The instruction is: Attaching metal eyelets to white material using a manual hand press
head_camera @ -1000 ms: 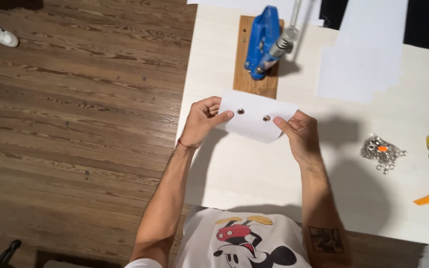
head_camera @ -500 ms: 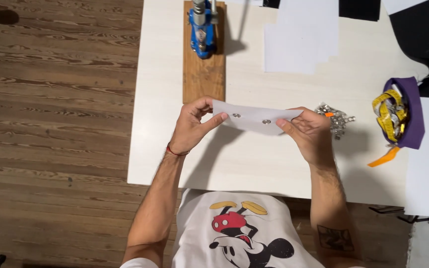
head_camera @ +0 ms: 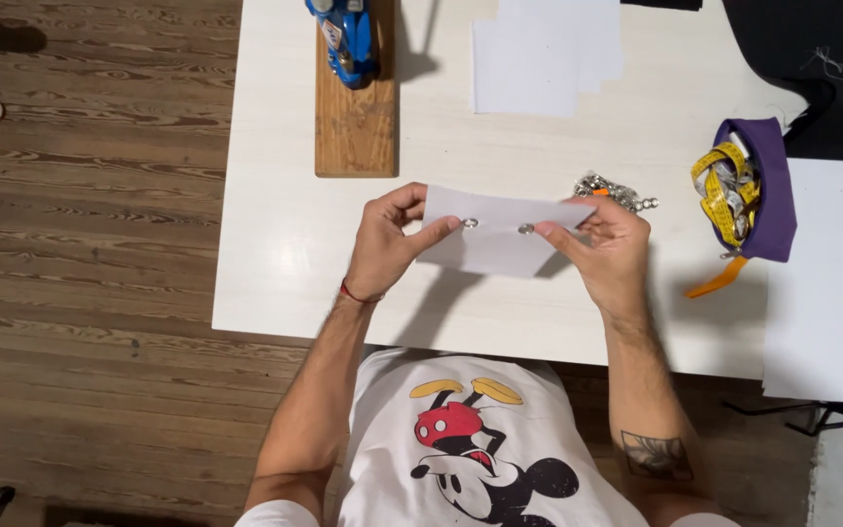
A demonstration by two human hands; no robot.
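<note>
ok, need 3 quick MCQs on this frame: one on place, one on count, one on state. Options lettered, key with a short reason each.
1. Where does the blue press tool stand?
A. on the wooden board
B. on the floor
C. inside the purple pouch

2. How many metal eyelets show in the white piece being held?
A. none
B. two
C. five

3. How is the white piece held?
A. lying flat, untouched
B. pinched by the left hand alone
C. held at both ends, by the left hand and the right hand

Key: 1 A, the tool's base sits on the board; 2 B, two small rings near the middle; 3 C, each hand's fingers grip one end.
</note>
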